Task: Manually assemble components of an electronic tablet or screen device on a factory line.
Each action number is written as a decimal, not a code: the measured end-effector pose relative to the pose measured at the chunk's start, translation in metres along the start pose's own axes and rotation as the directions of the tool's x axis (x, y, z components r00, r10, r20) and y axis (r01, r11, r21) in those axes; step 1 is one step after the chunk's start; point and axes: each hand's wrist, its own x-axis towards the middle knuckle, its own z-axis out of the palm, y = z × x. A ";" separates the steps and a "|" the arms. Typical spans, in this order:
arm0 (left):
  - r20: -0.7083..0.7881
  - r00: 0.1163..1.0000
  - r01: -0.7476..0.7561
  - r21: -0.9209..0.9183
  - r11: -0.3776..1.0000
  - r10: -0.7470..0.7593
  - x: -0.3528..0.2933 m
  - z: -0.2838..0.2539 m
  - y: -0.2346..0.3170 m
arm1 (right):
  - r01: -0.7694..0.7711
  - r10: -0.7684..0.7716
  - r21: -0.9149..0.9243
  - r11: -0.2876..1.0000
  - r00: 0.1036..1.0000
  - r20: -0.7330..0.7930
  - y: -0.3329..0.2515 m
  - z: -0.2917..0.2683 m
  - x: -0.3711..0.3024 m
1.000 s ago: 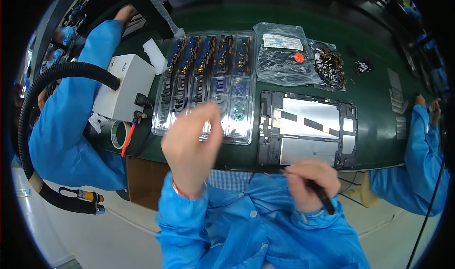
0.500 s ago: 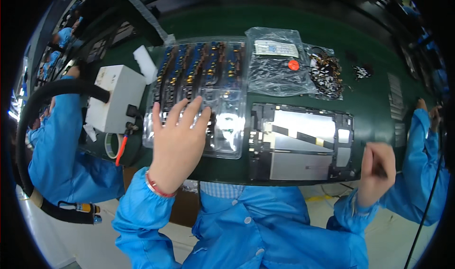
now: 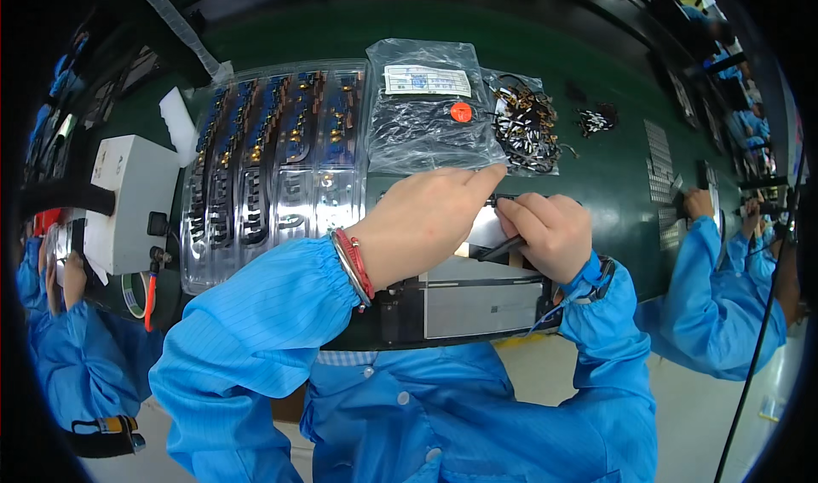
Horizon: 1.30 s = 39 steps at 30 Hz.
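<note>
In front of me lies an opened tablet body, black-framed with silver panels, partly hidden under my hands. My left hand reaches across its upper part, back of the hand up. Its fingers are drawn together toward the right, their tips partly hidden, so whatever they pinch cannot be made out. Beside it my right hand is closed round a slim black tool, whose end points down-left at the tablet's surface. The tips of both hands are close together near the tablet's far edge.
A clear plastic tray of several circuit boards stands left, beside a white box with a black hose. Farther back are a plastic bag, a pile of small cable parts and smaller dark parts. Co-workers' blue sleeves show at both sides.
My left hand has left the board tray and moved right over the tablet. My right hand has come left to meet it, with the black tool now plainly visible. The view has shifted right.
</note>
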 end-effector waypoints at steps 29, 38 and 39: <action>0.136 0.972 -0.226 0.316 0.922 0.192 -0.008 0.008 0.002 | -0.693 0.757 0.618 0.371 0.611 0.230 0.023 -0.037 -0.060; 0.190 0.945 -0.327 0.504 0.799 0.267 0.003 0.011 0.018 | -0.535 0.539 0.098 0.839 0.842 -0.018 0.015 -0.028 -0.065; 0.195 0.943 -0.331 0.502 0.799 0.269 0.003 0.013 0.020 | -0.518 0.520 0.055 0.853 0.854 -0.016 0.014 -0.029 -0.065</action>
